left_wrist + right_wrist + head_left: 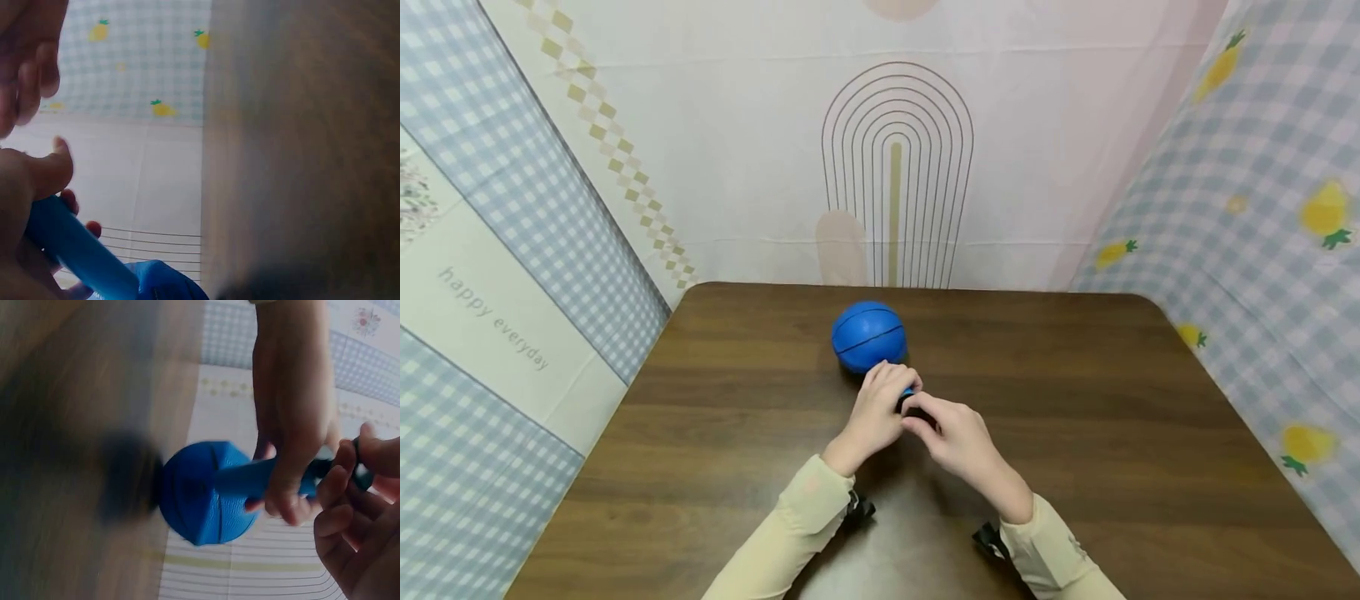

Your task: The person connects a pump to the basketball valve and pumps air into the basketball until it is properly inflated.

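Observation:
A blue ball [868, 337] with black seam lines rests on the wooden table. Just on the near side of it, my left hand [874, 414] grips a blue tube [81, 247] that looks like a small hand pump. The tube's far end overlaps the ball [206, 515] in the right wrist view; I cannot tell whether they touch. My right hand [958, 442] pinches the dark end piece [362, 478] of the tube between thumb and fingers. In the head view the hands mostly cover the tube.
The brown wooden table [722, 467] spreads around the hands. A pale patterned cloth [760, 150] hangs behind its far edge, with checked cloths [1247, 217] along both sides. Black straps sit at both wrists.

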Available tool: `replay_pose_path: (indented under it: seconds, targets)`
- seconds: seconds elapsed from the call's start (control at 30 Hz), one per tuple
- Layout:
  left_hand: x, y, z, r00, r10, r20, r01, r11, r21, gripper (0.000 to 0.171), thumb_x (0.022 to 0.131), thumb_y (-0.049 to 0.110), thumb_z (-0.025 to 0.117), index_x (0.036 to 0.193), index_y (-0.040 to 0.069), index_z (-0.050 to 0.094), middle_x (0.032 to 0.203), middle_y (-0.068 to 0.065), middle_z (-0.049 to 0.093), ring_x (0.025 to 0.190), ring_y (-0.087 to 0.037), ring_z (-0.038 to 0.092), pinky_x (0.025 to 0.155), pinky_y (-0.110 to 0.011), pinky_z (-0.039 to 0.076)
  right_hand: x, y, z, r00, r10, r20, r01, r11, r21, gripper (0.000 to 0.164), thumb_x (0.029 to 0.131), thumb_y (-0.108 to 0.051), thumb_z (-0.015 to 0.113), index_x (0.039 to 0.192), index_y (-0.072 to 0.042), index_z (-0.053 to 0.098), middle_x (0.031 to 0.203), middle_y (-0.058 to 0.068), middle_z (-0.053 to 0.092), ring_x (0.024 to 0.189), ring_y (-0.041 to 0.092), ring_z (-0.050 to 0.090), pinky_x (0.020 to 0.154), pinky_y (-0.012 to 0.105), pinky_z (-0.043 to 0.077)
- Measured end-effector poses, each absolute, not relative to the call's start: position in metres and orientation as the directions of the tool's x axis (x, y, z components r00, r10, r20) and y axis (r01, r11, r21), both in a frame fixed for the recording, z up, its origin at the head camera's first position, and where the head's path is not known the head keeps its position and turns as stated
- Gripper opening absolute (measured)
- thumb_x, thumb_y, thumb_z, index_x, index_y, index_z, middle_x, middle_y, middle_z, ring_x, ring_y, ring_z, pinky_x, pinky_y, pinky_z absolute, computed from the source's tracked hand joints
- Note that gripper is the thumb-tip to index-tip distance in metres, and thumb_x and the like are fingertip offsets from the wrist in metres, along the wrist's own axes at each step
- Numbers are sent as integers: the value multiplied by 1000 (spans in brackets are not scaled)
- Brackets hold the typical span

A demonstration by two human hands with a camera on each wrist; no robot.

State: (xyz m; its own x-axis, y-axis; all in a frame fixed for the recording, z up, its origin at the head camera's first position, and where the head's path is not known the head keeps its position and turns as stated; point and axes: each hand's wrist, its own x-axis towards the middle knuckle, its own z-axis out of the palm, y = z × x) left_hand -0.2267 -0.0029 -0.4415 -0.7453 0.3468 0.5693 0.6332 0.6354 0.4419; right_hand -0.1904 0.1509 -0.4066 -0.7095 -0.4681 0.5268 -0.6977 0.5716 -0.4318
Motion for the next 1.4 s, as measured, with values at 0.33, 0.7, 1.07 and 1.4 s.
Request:
replay_pose_path:
  seconds: [0.33, 0.7, 1.07, 1.4]
  targets:
    - [-247, -9, -434, -738, 329, 589, 643, 608, 466, 23, 84, 19, 74, 83, 12, 53, 81, -2, 56, 93, -21, 60, 111, -52, 37, -137, 156, -372, -634, -470, 613, -757, 539, -369, 14, 85, -22, 73, 92, -17, 63, 70, -14, 52, 58, -8, 41, 54, 6, 34]
    - [-228, -6, -444, -734, 347, 585, 642, 635, 429, 21, 82, 12, 74, 84, 11, 53, 84, -2, 60, 98, -22, 59, 108, -58, 36, -166, 146, -410, -749, -401, 527, -645, 623, -443, 14, 83, -16, 71, 89, -20, 60, 64, -11, 51, 52, -6, 35, 47, 14, 30]
    - [-241, -13, -439, -733, 294, 614, 634, 623, 458, 20, 86, 20, 72, 84, 13, 54, 82, 0, 59, 94, -20, 60, 108, -52, 38, -163, 138, -381, -775, -424, 469, -621, 646, -443, 4, 92, -20, 65, 91, -17, 63, 62, -10, 49, 52, -4, 36, 50, 15, 32]
    - [-252, -15, -436, -688, 311, 655, 682, 585, 439, 20, 83, 9, 72, 81, 10, 53, 80, -3, 57, 93, -23, 60, 109, -54, 38, -148, 138, -379, -655, -441, 613, -718, 614, -326, 21, 94, -37, 54, 87, -19, 61, 64, -12, 52, 52, -6, 38, 49, 9, 30]
